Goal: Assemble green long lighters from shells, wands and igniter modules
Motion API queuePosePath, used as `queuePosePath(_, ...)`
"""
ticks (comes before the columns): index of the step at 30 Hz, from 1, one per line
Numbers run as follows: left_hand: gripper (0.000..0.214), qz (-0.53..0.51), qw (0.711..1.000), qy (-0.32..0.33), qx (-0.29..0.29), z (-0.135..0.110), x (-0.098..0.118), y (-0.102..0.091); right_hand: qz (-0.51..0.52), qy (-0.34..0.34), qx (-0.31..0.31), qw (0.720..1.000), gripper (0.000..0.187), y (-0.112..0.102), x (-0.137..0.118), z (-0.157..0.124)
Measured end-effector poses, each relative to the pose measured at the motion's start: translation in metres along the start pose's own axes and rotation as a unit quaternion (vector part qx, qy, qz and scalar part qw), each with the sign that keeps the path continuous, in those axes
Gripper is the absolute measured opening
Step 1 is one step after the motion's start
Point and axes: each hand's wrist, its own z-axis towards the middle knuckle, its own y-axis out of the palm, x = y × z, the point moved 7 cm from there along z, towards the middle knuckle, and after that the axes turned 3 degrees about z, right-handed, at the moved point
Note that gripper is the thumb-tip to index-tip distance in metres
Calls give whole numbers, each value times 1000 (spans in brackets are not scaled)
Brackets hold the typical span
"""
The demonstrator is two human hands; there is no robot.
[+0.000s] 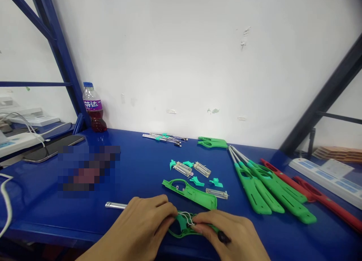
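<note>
Between my hands lies a green lighter shell half [181,235] with its hollow side up. A teal trigger [181,222] and looped thin white wires [186,215] show inside it. My left hand [149,219] is closed on the shell's left end, where a metal lighter tube [115,205] sticks out to the left. With thumb and fingertips, my right hand [226,229] pinches at the wires inside the shell. A small black part [223,237] shows under its curled fingers. Just beyond lies another green shell half [195,195], open side up.
Clear fuel tanks [202,169] and teal triggers [216,182] lie ahead. Metal tubes [164,139] and green shells [212,142] lie near the wall. Green lighters [254,193], red lighters [285,180] and a power strip [325,178] are at right; a bottle [94,106] stands at left.
</note>
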Motion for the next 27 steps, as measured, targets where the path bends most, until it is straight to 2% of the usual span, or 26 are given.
queuePosePath(6, 28, 1, 1000, 5, -4, 1, 1, 1, 9, 41, -14, 999, 19, -1, 5, 1)
queuePosePath(13, 26, -7, 1000, 9, 5, 3, 2, 0, -22, 28, 2, 999, 22, -5, 9, -1)
queuePosePath(18, 25, 45, 999, 17, -1, 2, 4, 4, -50, 6, -12, 999, 25, -2, 5, 0)
queuePosePath(23, 23, 133, 990, 14, -34, 7, 7, 7, -85, -12, -37, 996, 24, 3, 3, -1)
queuePosePath(27, 40, 172, 983, 13, -65, 8, 8, 9, -87, -6, -41, 995, 19, 4, 3, -2)
